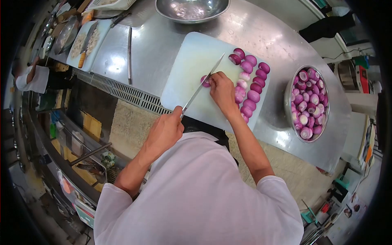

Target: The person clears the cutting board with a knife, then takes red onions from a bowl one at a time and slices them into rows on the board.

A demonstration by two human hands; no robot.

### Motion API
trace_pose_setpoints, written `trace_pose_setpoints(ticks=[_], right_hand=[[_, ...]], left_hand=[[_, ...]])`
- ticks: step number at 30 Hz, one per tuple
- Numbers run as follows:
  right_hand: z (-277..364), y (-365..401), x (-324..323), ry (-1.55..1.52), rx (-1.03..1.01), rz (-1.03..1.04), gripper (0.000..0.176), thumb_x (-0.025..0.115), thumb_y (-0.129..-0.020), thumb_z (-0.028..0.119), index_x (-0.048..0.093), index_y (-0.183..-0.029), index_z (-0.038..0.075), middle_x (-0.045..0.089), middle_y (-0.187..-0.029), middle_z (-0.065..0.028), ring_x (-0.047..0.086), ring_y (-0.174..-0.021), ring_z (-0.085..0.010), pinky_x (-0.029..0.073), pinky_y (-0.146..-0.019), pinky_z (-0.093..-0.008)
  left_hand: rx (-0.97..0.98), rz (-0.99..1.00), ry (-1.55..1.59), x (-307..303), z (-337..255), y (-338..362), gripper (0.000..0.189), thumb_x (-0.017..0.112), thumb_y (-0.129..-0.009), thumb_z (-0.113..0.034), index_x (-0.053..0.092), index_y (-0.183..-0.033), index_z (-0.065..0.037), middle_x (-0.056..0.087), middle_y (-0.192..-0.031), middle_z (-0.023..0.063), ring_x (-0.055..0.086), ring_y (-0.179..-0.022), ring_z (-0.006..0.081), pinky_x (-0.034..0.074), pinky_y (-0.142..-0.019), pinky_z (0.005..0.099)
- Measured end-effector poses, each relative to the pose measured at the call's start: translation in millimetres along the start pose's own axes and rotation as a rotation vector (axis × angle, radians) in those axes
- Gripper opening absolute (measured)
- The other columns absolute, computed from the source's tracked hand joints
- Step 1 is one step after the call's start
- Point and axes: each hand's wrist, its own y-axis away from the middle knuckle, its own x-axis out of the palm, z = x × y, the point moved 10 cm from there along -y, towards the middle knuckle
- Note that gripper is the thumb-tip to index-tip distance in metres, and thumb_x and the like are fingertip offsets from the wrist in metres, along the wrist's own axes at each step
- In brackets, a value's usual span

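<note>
My left hand (165,131) is closed around the handle of a long kitchen knife (192,100). The blade slants up and right across a purple onion (207,84) on the white cutting board (179,73). Curled fingers of my right hand (222,92) press against that onion, right beside the blade; the fingertips are partly hidden. To the right of this hand, peeled purple onions (253,96) stand in rows along the board's right side. Some look paler than others.
A metal bowl (288,107) full of peeled onions stands at the right. Another metal bowl (192,19) is at the far edge. Leftward lie a metal rod (130,55) and a second board (105,29) with a knife and chopped food. A person (36,77) stands far left.
</note>
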Motion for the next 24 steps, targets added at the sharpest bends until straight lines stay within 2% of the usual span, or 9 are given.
trace_pose_setpoints(ticks=[5, 7, 10, 13, 16, 21, 24], right_hand=[[-3, 1, -2, -0.023, -0.019, -0.024, 0.010, 0.061, -0.079, -0.002, 0.065, -0.087, 0.000, 0.061, -0.087, -0.0167, 0.062, -0.079, -0.0394, 0.050, -0.068, -0.0474], [-6, 3, 1, -0.059, -0.004, -0.002, 0.014, 0.062, -0.077, -0.004, 0.064, -0.089, 0.001, 0.062, -0.091, -0.0163, 0.062, -0.081, -0.0388, 0.050, -0.070, -0.0467], [-2, 9, -2, -0.178, -0.054, -0.060, 0.021, 0.063, -0.075, -0.006, 0.064, -0.094, 0.001, 0.062, -0.098, -0.0155, 0.061, -0.087, -0.0372, 0.050, -0.075, -0.0455], [12, 14, 9, -0.184, -0.134, -0.017, 0.026, 0.064, -0.075, -0.006, 0.063, -0.099, 0.002, 0.062, -0.102, -0.0143, 0.060, -0.094, -0.0364, 0.051, -0.081, -0.0439], [19, 23, 29, -0.104, -0.092, 0.088, 0.024, 0.069, -0.075, -0.002, 0.064, -0.098, 0.001, 0.064, -0.099, -0.0137, 0.060, -0.090, -0.0365, 0.051, -0.080, -0.0425], [14, 26, 32, -0.090, -0.081, 0.116, 0.022, 0.062, -0.077, -0.003, 0.063, -0.098, 0.003, 0.062, -0.101, -0.0134, 0.058, -0.093, -0.0360, 0.051, -0.082, -0.0432], [12, 28, 33, -0.075, -0.085, 0.100, 0.019, 0.059, -0.078, -0.003, 0.063, -0.096, 0.002, 0.061, -0.098, -0.0137, 0.058, -0.092, -0.0361, 0.051, -0.081, -0.0434]], left_hand=[[-0.022, 0.009, -0.086, 30, 3, -27, 0.022, 0.057, -0.082, -0.001, 0.045, -0.100, 0.002, 0.059, -0.067, 0.0246, 0.059, -0.071, 0.0496, 0.044, -0.061, 0.0547], [0.010, -0.028, -0.075, 51, 12, -48, 0.021, 0.056, -0.082, 0.000, 0.045, -0.099, 0.003, 0.060, -0.069, 0.0265, 0.059, -0.073, 0.0504, 0.045, -0.064, 0.0563], [0.047, -0.070, -0.006, 37, 12, -59, 0.020, 0.056, -0.081, 0.001, 0.044, -0.097, 0.003, 0.061, -0.072, 0.0276, 0.060, -0.074, 0.0504, 0.046, -0.065, 0.0565], [0.032, -0.095, 0.047, 24, 26, -53, 0.020, 0.057, -0.081, 0.000, 0.045, -0.097, 0.003, 0.061, -0.071, 0.0261, 0.060, -0.074, 0.0491, 0.046, -0.064, 0.0541], [-0.009, -0.096, 0.055, 22, 39, -48, 0.020, 0.057, -0.081, 0.001, 0.046, -0.098, 0.003, 0.061, -0.070, 0.0252, 0.060, -0.073, 0.0484, 0.046, -0.063, 0.0527], [-0.026, -0.084, 0.062, 17, 26, -53, 0.021, 0.057, -0.081, 0.000, 0.047, -0.099, 0.003, 0.062, -0.071, 0.0256, 0.060, -0.072, 0.0486, 0.046, -0.064, 0.0524], [0.040, -0.122, 0.067, 13, 14, -55, 0.023, 0.056, -0.080, -0.001, 0.044, -0.099, 0.003, 0.055, -0.064, 0.0241, 0.056, -0.065, 0.0467, 0.042, -0.059, 0.0498]])
